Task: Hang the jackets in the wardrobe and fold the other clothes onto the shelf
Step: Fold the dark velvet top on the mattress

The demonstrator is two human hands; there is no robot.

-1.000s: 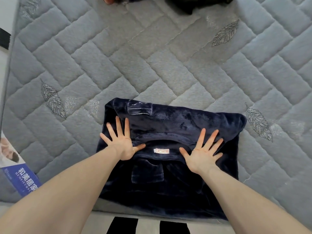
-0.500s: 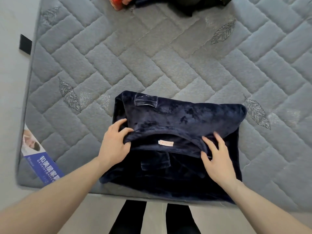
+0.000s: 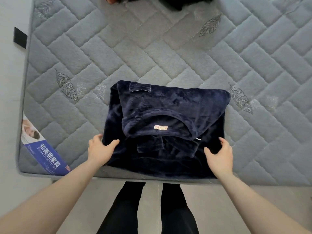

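A: Where's the navy fleece garment point(image 3: 168, 132) sitting?
B: Folded into a rough rectangle on the grey quilted mattress point(image 3: 152, 56), at the near side. Its near hem lies just inside the mattress's near edge, w/ only a thin strip of grey showing below it.

A: Hands?
B: Left hand point(image 3: 101, 149) grips the garment's left edge near the lower corner. Thumb lies on top of the fabric, fingers wrapped round the edge. Right hand point(image 3: 219, 156) is at the right edge; thumb on top, fingers curve round the side. Looks like a grasp, but the fingertips are hidden, so can't be fully sure.

A: Anything on top of the fold?
B: Neck opening faces up, w/ a small pale label point(image 3: 160, 127) inside the collar. A hanging loop point(image 3: 140, 87) sits by the far edge, left of centre.

A: Room around it?
B: Open mattress on the far side, left & right. Leaf motifs stitched in the quilting, one close to the garment's far-right corner. A blue printed label point(image 3: 45, 152) covers the mattress's near-left corner, apart from the garment.

A: Other clothes?
B: Dark clothing point(image 3: 177, 2) at the far edge, cut off by the frame, w/ sth. red-orange beside it. Well apart from the fleece.

A: Below the mattress?
B: Pale floor point(image 3: 67, 191), & the person's legs in black trousers point(image 3: 146, 208) right at the near edge.
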